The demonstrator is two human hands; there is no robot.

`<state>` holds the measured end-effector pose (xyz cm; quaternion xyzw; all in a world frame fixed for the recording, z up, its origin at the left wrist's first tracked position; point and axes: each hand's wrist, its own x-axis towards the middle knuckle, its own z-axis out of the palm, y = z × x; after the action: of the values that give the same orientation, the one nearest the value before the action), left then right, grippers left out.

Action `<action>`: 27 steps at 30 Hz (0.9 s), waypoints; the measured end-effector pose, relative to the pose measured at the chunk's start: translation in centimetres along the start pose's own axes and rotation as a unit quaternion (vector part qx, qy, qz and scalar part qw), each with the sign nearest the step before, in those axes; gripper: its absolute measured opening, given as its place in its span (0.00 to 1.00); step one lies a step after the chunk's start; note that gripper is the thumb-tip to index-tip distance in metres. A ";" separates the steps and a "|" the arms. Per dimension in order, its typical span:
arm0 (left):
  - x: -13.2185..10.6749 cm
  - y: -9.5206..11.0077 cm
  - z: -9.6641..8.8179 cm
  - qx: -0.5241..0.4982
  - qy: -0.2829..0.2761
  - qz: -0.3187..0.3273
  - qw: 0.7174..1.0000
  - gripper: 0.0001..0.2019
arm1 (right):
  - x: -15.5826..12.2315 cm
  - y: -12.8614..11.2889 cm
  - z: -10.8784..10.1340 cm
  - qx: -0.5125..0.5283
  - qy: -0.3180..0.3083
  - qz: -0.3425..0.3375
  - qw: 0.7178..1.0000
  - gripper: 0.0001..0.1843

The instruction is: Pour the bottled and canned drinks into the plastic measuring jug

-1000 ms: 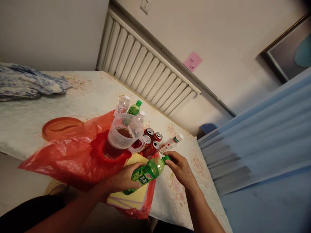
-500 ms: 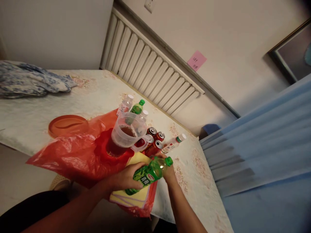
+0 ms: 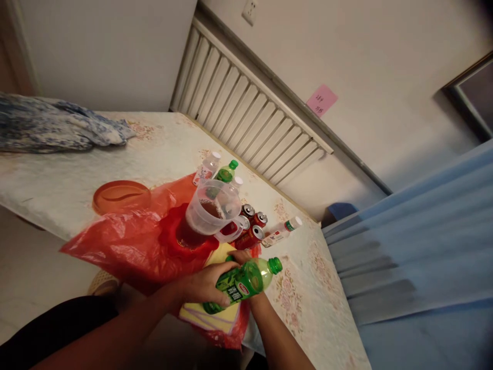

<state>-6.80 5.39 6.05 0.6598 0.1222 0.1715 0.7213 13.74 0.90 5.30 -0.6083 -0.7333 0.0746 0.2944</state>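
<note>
My left hand (image 3: 206,285) is wrapped round the lower body of a green plastic drink bottle (image 3: 244,285), tilted with its green neck (image 3: 275,265) pointing right. Behind the bottle, my right hand (image 3: 242,257) is partly hidden, its fingers curled at a small green thing (image 3: 230,258) that looks like a bottle cap. Just beyond both hands, a clear plastic jug (image 3: 211,208) holds dark brown foamy liquid. Yellow cloths (image 3: 211,316) lie under the bottle on a red plastic bag (image 3: 131,244).
Several red drink cans (image 3: 254,234) stand right of the jug, beside a white-capped bottle (image 3: 283,231). Behind the jug are a clear bottle (image 3: 208,167) and another green bottle (image 3: 227,172). An orange lid (image 3: 121,196) lies left; bunched patterned fabric (image 3: 65,126) lies farther back.
My right hand has moved left behind the bottle, away from its neck. The bottle stays in my left hand. The whole view has shifted slightly.
</note>
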 end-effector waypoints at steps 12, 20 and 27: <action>-1.0 0.2 -1.3 -0.032 -0.052 0.011 0.998 0.47 | 6.0 -6.6 -3.0 0.312 0.087 0.140 0.936 0.15; -1.5 0.5 -1.8 -0.059 -0.075 0.018 0.995 0.45 | 8.8 -7.9 -0.2 0.503 0.031 0.094 0.858 0.26; -1.8 0.6 -2.9 -0.038 -0.071 0.026 0.996 0.42 | 11.6 -10.1 0.1 0.553 0.126 0.122 0.815 0.25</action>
<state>-9.65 7.37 6.30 0.6453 0.0473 0.1477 0.7480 4.10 9.28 13.94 -0.4318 -0.4445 0.4258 0.6592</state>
